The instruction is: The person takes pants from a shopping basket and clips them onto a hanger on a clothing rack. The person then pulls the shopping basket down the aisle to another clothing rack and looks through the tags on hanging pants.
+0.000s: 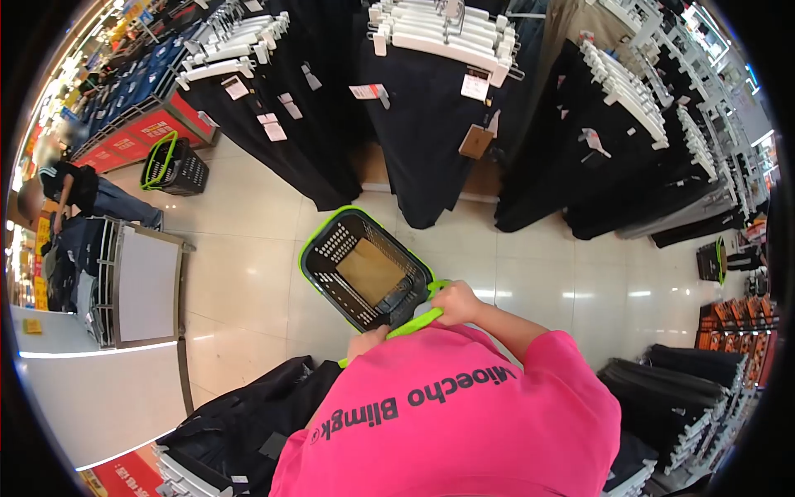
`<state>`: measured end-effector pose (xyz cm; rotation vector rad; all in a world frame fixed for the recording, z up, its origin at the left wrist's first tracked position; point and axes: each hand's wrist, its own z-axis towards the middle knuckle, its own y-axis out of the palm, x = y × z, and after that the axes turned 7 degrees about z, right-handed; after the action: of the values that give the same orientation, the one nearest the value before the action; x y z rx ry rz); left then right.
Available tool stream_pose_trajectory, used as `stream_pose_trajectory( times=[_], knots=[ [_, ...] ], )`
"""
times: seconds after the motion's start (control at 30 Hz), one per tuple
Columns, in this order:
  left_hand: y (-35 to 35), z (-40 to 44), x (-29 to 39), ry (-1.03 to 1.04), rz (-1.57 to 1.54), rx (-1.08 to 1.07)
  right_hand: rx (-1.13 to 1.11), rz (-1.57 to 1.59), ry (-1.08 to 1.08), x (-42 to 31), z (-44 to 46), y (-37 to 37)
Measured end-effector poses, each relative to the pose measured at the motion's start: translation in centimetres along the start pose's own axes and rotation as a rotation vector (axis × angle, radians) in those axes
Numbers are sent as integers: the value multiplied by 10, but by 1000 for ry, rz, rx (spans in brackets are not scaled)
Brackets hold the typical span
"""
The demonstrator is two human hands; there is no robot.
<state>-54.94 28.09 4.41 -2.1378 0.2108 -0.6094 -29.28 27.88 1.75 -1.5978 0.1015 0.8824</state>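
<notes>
Right in front of me is a black shopping basket [319, 277] with perforated walls and a lime-green rim. A flat brown panel [373, 272] covers its bottom. My right hand [453, 303] is closed around the basket's green handle [414, 323] at the right end. Lower on the left, my left hand [368, 340] is also closed on this handle, its lower part hidden by my pink shirt [455, 414].
Black trousers [422, 141] on white hangers line the racks ahead. More dark clothing [240, 414] hangs close behind left and right. A white-sided display stand [147, 286] stands left. Another basket [178, 170] rests on the tiled floor [240, 273], near a person [112, 199].
</notes>
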Motion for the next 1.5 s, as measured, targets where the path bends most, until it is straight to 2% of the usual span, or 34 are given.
stream_pose_trajectory(
  times=[0.1,0.2,0.27,0.33,0.5,0.67,0.8,0.87,0.97,1.03,1.17,1.23,1.5],
  knots=[
    [-1,-9,-5,34,42,35,118,35,-2,-17,-6,8],
    [11,-13,-20,49,70,-14,140,63,-11,-26,-8,16],
    [10,-18,-22,45,55,21,121,60,-20,-32,-4,15],
    [3,-23,-20,-62,89,-16,104,49,-34,-33,2,15],
    [7,-33,-25,-79,-16,59,45,53,-149,-27,12,22],
    [6,-36,-17,-183,-85,17,-14,58,-184,-26,8,20],
    [13,-34,-16,-159,-68,45,-101,37,-33,-36,10,9],
    [16,-33,-13,-219,-78,38,-133,35,42,-37,13,7],
    [18,-30,-12,-237,-110,23,-132,17,-6,-28,16,11],
    [12,-32,-4,-262,-121,31,-31,19,-111,-24,17,10],
    [8,-28,5,-298,-130,-4,-27,1,-113,-20,17,5],
    [17,-22,1,-316,-125,-19,38,41,-203,-13,19,8],
    [0,3,17,-467,-188,-93,18,26,-359,21,47,-8]
  ],
)
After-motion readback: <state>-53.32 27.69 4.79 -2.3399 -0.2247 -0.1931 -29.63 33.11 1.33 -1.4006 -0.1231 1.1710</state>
